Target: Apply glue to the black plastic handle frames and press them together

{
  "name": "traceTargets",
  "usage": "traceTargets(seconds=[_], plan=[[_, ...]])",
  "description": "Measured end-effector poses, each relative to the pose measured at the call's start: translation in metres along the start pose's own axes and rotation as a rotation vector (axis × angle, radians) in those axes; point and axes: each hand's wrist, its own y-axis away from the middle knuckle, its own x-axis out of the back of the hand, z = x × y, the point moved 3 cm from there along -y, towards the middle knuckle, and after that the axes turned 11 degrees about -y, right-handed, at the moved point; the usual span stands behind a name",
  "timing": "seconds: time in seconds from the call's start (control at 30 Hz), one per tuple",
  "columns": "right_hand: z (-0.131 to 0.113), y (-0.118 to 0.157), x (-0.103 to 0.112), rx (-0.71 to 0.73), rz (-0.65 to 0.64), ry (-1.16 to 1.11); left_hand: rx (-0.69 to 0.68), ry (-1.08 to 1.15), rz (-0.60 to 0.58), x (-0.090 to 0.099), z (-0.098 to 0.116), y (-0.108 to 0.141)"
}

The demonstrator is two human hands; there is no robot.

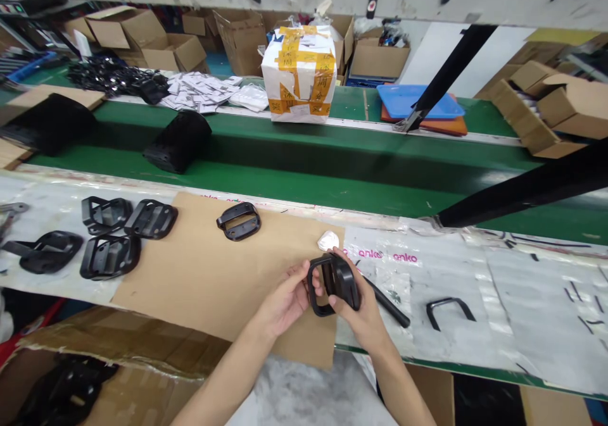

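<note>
Both of my hands hold one black plastic part [344, 281] above the right edge of a brown cardboard sheet [213, 274]. My left hand [291, 296] grips the part's open, frame-like side between thumb and fingers. Around its thicker, rounded side wraps my right hand [360, 306]. A small white object [328, 241] lies just behind the part. To the right of my right hand, a black rod [392, 306] rests on the table. Another black part [239, 221] sits on the cardboard, near its back edge.
Several black parts [110, 256] lie at the left. A U-shaped black piece [450, 306] is at the right. Beyond the table runs a green conveyor [294, 166] with black rolls [178, 141]; a taped white box [299, 75] stands behind. A black post [522, 188] slants at the right.
</note>
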Motion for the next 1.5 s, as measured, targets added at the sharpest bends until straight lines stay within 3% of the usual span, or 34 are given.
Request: traceTargets(seconds=[0.17, 0.27, 0.37, 0.53, 0.7, 0.8, 0.9, 1.07, 1.17, 1.27, 1.33, 1.5], plan=[[0.006, -0.004, 0.009, 0.063, 0.221, -0.107, -0.078, -0.181, -0.117, 0.002, -0.012, 0.003], [0.009, -0.006, 0.006, 0.089, 0.304, -0.079, -0.019, -0.092, -0.148, 0.004, -0.022, 0.007], [0.014, -0.006, 0.001, 0.066, 0.364, -0.034, 0.045, 0.034, -0.107, 0.005, -0.027, 0.009], [0.030, -0.002, 0.000, -0.059, 0.346, -0.132, 0.053, 0.035, -0.129, 0.009, -0.022, 0.010], [0.017, -0.008, 0.002, 0.043, 0.233, -0.072, 0.082, -0.172, -0.229, 0.018, -0.010, 0.013], [-0.005, -0.015, -0.005, 0.226, 0.146, 0.185, -0.055, -0.349, -0.221, 0.023, 0.001, 0.010], [-0.017, -0.019, -0.019, 0.365, 0.090, 0.440, -0.318, -0.656, -0.160, 0.026, 0.010, 0.002], [-0.011, -0.018, -0.033, 0.324, 0.003, 0.600, -0.661, -1.244, -0.017, 0.034, 0.028, -0.020], [-0.003, -0.015, -0.017, 0.267, 0.011, 0.643, -0.812, -1.450, 0.052, 0.042, 0.043, -0.037], [0.009, -0.007, 0.020, 0.273, 0.227, 0.747, -0.942, -1.593, 0.097, 0.049, 0.054, -0.056], [0.022, -0.001, 0.048, 0.204, 0.353, 0.844, -0.973, -1.668, 0.161, 0.053, 0.056, -0.068], [0.034, 0.005, 0.094, -0.036, 0.312, 0.830, -0.964, -1.890, 0.275, 0.057, 0.051, -0.085]])
